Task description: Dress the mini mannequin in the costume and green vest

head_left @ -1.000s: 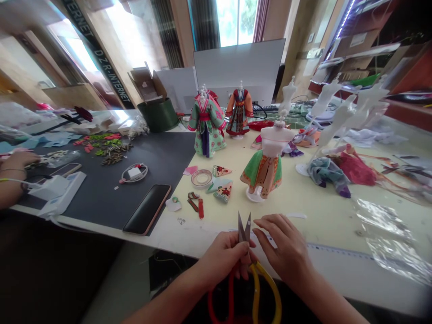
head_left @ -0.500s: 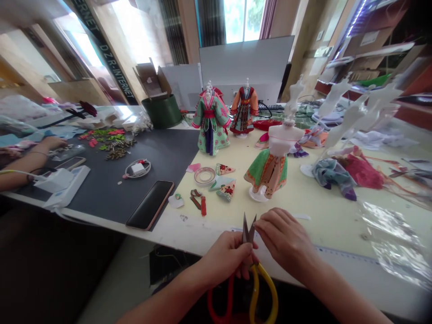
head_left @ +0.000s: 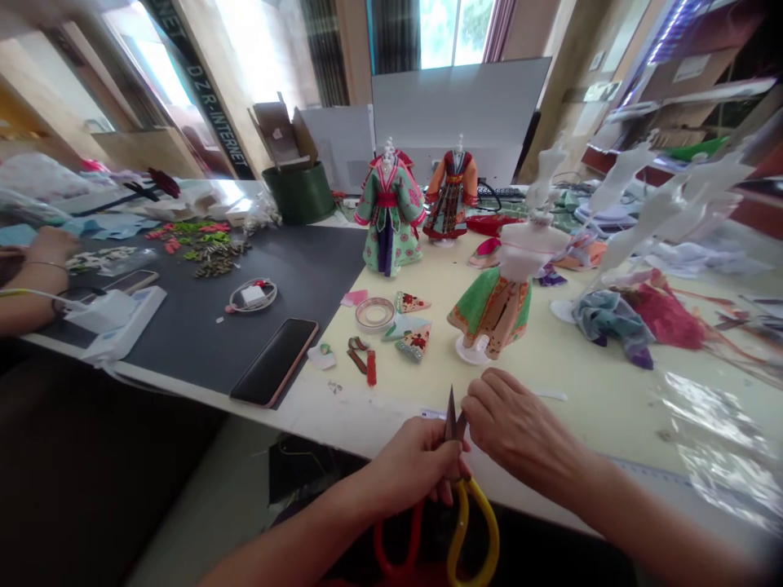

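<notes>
My left hand (head_left: 416, 461) is closed around the middle of a pair of scissors (head_left: 451, 417), near the pivot. The blades point away from me, slightly apart, while one red and one yellow handle hang below the table edge. My right hand (head_left: 517, 420) has its fingers pinched at the right blade, covering its tip; anything small between the fingers is hidden. Just beyond my hands stands a white doll form (head_left: 531, 249) in a green and tan skirt. A ruler (head_left: 433, 414) lies flat beneath my hands, partly covered.
Fabric pieces (head_left: 411, 336), a tape roll (head_left: 360, 316) and ribbon scraps (head_left: 371, 368) lie left of the skirted form. A phone (head_left: 275, 363) rests on the dark mat. Two dressed doll forms (head_left: 391, 216) stand behind. Clear plastic (head_left: 722, 440) lies right. A co-worker's hand (head_left: 52, 249) is far left.
My right fingers have closed over the tip of the right blade, which showed before. The view has shifted slightly. The co-worker's hand at far left has moved left.
</notes>
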The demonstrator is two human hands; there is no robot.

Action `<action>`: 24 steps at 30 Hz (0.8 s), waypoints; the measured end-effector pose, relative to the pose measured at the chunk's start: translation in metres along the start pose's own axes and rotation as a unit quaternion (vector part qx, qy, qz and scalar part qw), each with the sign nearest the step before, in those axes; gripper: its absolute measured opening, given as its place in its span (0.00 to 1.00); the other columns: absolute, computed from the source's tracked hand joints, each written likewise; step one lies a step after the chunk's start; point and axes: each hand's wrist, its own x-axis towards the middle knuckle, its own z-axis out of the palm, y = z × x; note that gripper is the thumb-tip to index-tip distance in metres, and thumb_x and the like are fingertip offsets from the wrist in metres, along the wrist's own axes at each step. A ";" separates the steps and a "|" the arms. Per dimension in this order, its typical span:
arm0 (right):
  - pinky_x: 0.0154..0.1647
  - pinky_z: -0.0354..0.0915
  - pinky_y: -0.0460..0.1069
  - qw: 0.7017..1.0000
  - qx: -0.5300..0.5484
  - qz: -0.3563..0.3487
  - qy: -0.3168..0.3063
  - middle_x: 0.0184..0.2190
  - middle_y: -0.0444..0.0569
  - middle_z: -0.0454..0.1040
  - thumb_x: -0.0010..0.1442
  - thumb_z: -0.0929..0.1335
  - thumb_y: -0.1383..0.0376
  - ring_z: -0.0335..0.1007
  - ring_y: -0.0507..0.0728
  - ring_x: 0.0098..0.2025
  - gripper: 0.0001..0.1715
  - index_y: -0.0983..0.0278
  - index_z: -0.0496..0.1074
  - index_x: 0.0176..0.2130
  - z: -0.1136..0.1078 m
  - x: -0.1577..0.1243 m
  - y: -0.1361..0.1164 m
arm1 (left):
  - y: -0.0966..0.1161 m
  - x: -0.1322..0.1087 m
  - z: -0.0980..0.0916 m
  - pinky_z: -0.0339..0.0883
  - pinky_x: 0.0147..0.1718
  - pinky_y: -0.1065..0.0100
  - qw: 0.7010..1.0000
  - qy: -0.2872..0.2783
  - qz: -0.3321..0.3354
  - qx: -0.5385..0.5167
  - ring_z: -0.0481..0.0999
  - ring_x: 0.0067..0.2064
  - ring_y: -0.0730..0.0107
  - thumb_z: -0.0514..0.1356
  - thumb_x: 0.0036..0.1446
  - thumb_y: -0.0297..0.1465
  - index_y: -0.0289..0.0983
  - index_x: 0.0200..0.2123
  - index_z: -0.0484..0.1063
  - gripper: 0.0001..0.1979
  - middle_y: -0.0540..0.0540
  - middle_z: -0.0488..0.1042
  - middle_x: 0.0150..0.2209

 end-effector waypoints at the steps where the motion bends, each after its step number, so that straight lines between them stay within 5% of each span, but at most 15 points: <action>1: 0.31 0.58 0.53 1.000 0.009 0.005 0.006 0.24 0.48 0.61 0.51 0.61 0.79 0.56 0.57 0.28 0.12 0.64 0.64 0.24 0.001 0.000 0.001 | -0.001 0.000 0.000 0.55 0.14 0.80 1.000 0.001 0.000 -0.001 0.67 0.17 0.82 0.54 0.54 0.35 0.32 0.35 0.68 0.11 0.47 0.74 0.29; 9: 0.32 0.61 0.50 0.962 0.128 0.152 0.185 0.26 0.48 0.65 0.58 0.62 0.74 0.60 0.55 0.30 0.07 0.64 0.63 0.30 -0.002 -0.010 0.013 | -0.002 0.002 0.000 0.55 0.13 0.80 1.000 0.002 0.004 -0.007 0.66 0.16 0.83 0.53 0.54 0.32 0.30 0.36 0.68 0.12 0.45 0.74 0.30; 17: 0.37 0.60 0.52 0.979 0.141 0.104 0.104 0.28 0.49 0.67 0.62 0.62 0.70 0.61 0.56 0.33 0.09 0.65 0.69 0.31 0.008 -0.018 0.000 | -0.001 0.003 0.000 0.54 0.13 0.79 1.000 0.012 -0.009 -0.024 0.67 0.16 0.82 0.54 0.52 0.33 0.31 0.35 0.67 0.11 0.47 0.73 0.28; 24: 0.36 0.59 0.53 0.981 0.138 0.089 0.101 0.27 0.49 0.66 0.61 0.62 0.72 0.58 0.57 0.32 0.10 0.65 0.68 0.28 0.011 -0.014 -0.002 | 0.001 0.001 0.001 0.55 0.13 0.79 1.000 0.013 -0.011 -0.013 0.67 0.16 0.82 0.52 0.53 0.31 0.31 0.35 0.67 0.09 0.47 0.73 0.28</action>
